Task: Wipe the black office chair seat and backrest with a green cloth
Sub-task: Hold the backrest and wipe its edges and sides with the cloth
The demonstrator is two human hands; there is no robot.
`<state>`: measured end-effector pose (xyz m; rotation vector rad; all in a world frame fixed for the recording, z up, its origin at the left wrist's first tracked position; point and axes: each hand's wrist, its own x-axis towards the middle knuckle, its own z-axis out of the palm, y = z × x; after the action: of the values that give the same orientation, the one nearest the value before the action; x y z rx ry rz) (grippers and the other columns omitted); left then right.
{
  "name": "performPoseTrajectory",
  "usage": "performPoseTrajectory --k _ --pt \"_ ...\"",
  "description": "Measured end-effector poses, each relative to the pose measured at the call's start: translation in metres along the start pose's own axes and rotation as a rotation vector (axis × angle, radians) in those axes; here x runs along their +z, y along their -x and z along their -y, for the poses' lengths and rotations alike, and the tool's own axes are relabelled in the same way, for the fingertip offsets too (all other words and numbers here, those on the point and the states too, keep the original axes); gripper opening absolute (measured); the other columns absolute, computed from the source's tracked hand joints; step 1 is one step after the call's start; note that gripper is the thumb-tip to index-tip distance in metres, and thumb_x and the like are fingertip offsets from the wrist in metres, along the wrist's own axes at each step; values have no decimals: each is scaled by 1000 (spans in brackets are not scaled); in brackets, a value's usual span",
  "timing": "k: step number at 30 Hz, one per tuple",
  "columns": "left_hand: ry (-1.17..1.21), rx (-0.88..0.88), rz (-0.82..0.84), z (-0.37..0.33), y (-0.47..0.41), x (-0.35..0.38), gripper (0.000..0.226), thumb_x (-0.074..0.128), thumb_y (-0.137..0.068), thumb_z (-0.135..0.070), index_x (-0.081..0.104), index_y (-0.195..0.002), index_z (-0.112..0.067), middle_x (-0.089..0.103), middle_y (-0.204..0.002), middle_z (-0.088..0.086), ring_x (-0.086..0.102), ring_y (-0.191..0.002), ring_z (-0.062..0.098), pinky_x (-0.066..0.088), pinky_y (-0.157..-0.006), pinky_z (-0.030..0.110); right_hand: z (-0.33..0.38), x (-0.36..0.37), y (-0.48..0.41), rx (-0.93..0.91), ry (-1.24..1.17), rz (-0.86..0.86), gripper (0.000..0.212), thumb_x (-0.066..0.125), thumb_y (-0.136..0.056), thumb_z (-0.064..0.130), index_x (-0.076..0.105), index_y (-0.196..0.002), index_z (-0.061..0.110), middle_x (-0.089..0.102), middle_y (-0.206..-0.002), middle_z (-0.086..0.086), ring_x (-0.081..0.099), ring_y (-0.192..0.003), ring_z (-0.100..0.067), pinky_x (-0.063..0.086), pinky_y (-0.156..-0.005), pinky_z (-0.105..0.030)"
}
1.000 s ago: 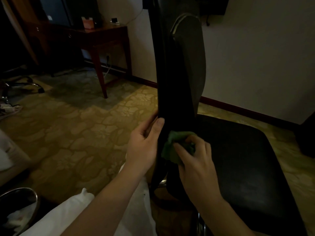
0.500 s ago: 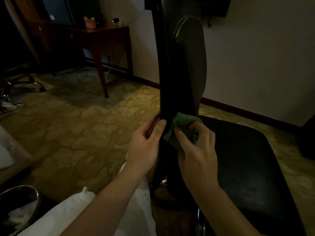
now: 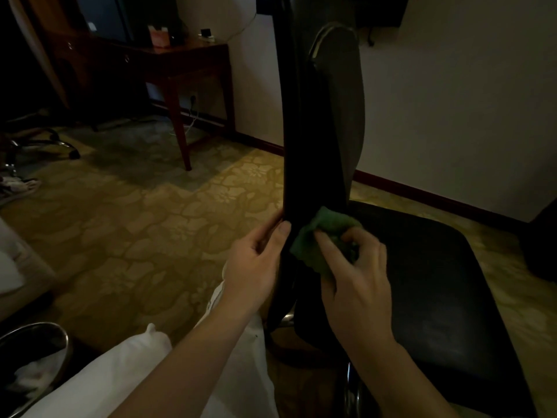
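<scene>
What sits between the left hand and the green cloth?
The black backrest, seen edge-on in the head view; left hand grips its edge, green cloth touches it.

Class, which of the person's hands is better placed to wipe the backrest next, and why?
Right. The right hand grips the green cloth against the lower backrest. The left hand holds the backrest's edge, likely steadying it, and has no cloth.

I count two hands: my left hand [image 3: 256,267] and my right hand [image 3: 358,279]. One green cloth [image 3: 319,236] is in my right hand. One backrest [image 3: 313,131] stands at my left hand, one seat [image 3: 452,282] lies beyond my right hand, and one desk [image 3: 187,64] stands far beyond my left hand.
</scene>
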<state>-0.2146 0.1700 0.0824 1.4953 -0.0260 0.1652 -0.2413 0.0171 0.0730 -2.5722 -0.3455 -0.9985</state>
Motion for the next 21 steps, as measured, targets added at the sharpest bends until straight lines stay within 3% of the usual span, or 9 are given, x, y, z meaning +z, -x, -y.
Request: performPoseTrajectory --k 3,6,13,17,21 --pt "17 5 1 3 4 1 31 60 -85 -47 65 -115 -46 72 -114 -19 65 -111 1 52 -97 30 3 -13 -21 7 -9 -84 50 70 -80 11 62 -130 17 39 -129 -15 43 -116 -31 43 -79 -27" --pt "35 7 -3 3 4 1 33 61 -83 -45 66 -116 -43 72 -114 -16 66 -111 3 53 -93 28 6 -15 -36 -10 -10 -116 49 66 -82 12 62 -130 17 44 -128 -18 43 -114 -30 42 -79 -27" --pt "32 4 4 4 2 -1 34 61 -84 -46 66 -117 -41 72 -115 -17 65 -113 3 52 -98 33 -12 23 4 -65 24 17 39 66 -81 14 68 -120 14 41 -124 -15 45 -108 -33 53 -76 -36" --pt "34 0 -4 7 2 0 34 63 -85 -49 67 -118 -40 71 -117 -16 64 -115 4 51 -102 37 -24 33 35 -60 51 145 47 78 -73 5 68 -119 16 47 -120 -17 48 -102 -34 56 -73 -41" --pt "16 -16 -7 11 2 -1 28 64 -85 -54 69 -112 -50 71 -118 -16 63 -117 5 49 -103 41 -24 25 31 -31 1 128 48 76 -75 6 67 -121 15 43 -123 -15 48 -106 -33 57 -72 -38"
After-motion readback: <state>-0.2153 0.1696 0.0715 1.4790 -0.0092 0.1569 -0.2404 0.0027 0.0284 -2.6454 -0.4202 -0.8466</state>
